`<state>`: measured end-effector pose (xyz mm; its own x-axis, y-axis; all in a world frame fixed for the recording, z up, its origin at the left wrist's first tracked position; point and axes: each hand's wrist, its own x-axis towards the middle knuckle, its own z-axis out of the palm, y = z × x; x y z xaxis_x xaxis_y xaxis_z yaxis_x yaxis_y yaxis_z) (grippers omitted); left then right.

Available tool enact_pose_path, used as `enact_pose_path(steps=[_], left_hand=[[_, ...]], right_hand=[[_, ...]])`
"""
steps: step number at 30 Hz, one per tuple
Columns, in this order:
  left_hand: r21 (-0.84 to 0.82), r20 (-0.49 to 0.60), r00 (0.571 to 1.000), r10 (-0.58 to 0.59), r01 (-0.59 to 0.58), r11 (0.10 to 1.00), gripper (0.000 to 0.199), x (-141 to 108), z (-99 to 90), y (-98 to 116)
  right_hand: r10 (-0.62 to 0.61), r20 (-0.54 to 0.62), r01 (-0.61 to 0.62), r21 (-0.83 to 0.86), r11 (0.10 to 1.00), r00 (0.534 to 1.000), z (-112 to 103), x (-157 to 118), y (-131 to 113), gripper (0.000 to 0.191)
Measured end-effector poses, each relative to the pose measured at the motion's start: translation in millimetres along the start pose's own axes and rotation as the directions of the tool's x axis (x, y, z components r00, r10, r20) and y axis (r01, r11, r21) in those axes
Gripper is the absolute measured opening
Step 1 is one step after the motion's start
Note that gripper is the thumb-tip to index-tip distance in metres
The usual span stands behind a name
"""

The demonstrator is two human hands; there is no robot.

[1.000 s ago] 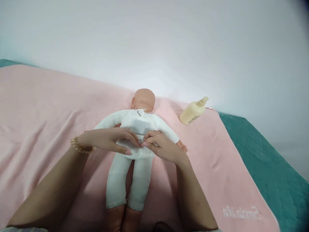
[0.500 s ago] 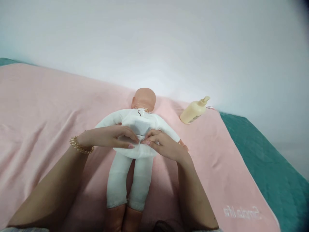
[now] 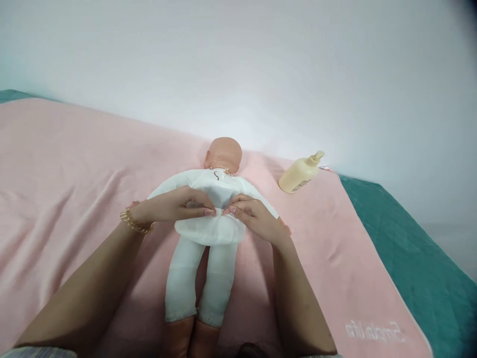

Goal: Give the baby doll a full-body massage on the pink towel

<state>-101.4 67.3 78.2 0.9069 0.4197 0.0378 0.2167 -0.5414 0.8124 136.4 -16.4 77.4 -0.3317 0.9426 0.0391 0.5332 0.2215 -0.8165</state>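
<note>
A baby doll (image 3: pixel 210 231) lies face down, its bare head towards the wall and its soft body covered in white cloth. A greyish panel (image 3: pixel 220 195) shows across its back. Both hands meet just below this panel. My left hand (image 3: pixel 186 203) is bent inward, thumb and fingertips pinched at the white cloth. From the other side, my right hand (image 3: pixel 257 218) pinches the cloth close to the left fingertips. The exact bit of cloth between the fingers is partly hidden. A beaded bracelet (image 3: pixel 134 223) circles my left wrist.
A pale yellow pump bottle (image 3: pixel 299 175) stands to the right of the doll's head. Under everything spreads a pink blanket (image 3: pixel 74 164), wrinkled at the left, over a green cover (image 3: pixel 406 238). A white wall (image 3: pixel 238 64) rises behind.
My left hand has shifted slightly up and right, its wrist and bracelet too. The fingertips of both hands sit a little higher on the doll's back, with a small gap between them.
</note>
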Motion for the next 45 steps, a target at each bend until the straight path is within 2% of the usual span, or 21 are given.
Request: enact_pose_path(steps=[9,12,15,17,19,21,26,32,36,39,42,45], left_hand=[[-0.051,-0.026,1.000,-0.012,0.011,0.999,0.027,4.1,2.2,-8.9],[-0.099,-0.195,0.981,-0.010,-0.009,0.995,0.028,3.8,2.5,-7.7],[-0.194,-0.423,0.906,-0.019,-0.070,0.979,0.029,5.6,5.8,-6.7],[-0.218,-0.506,0.862,-0.016,-0.110,0.970,0.031,8.6,9.4,-8.7],[-0.196,-0.535,0.845,-0.002,-0.122,0.973,0.033,12.7,13.5,-13.0],[-0.140,-0.530,0.848,-0.003,-0.084,0.987,0.038,17.2,17.4,-17.7],[0.061,-0.466,0.885,-0.029,0.065,0.996,0.044,26.5,24.7,-22.1],[0.150,-0.462,0.887,-0.019,0.100,0.984,0.041,31.0,29.0,-22.3],[0.105,-0.488,0.873,-0.012,0.073,0.992,0.038,30.7,29.8,-22.9],[0.029,-0.567,0.824,0.007,0.012,1.000,0.036,29.8,30.7,-24.2],[0.076,-0.622,0.781,0.057,-0.012,0.997,0.035,29.6,32.1,-26.5],[0.161,-0.584,0.811,0.044,0.063,0.985,0.037,30.6,33.0,-28.8]], right_hand=[[-0.017,0.003,0.017,0.008,1.000,1.000,3.8,3.3,3.1,0.032],[-0.028,-0.112,0.037,0.073,0.997,0.993,5.8,4.6,5.8,0.029],[-0.074,-0.336,0.123,0.129,0.984,0.939,12.5,11.1,14.8,0.028],[-0.128,-0.439,0.197,0.115,0.974,0.889,18.9,17.1,22.6,0.025],[-0.166,-0.475,0.233,0.084,0.969,0.864,25.0,22.4,29.6,0.021],[-0.177,-0.472,0.223,0.044,0.974,0.864,29.4,26.0,34.5,0.021],[-0.168,-0.393,0.136,-0.109,0.985,0.904,33.4,31.5,38.5,0.021],[-0.177,-0.343,0.095,-0.243,0.965,0.922,36.2,37.9,39.0,0.018],[-0.216,-0.373,0.122,-0.261,0.958,0.902,38.2,35.1,39.2,0.022],[-0.262,-0.420,0.162,-0.259,0.952,0.869,39.2,31.9,39.7,0.025],[-0.294,-0.420,0.198,-0.258,0.946,0.858,39.2,31.4,40.2,0.028],[-0.281,-0.387,0.193,-0.251,0.949,0.878,38.5,33.3,41.0,0.031]])
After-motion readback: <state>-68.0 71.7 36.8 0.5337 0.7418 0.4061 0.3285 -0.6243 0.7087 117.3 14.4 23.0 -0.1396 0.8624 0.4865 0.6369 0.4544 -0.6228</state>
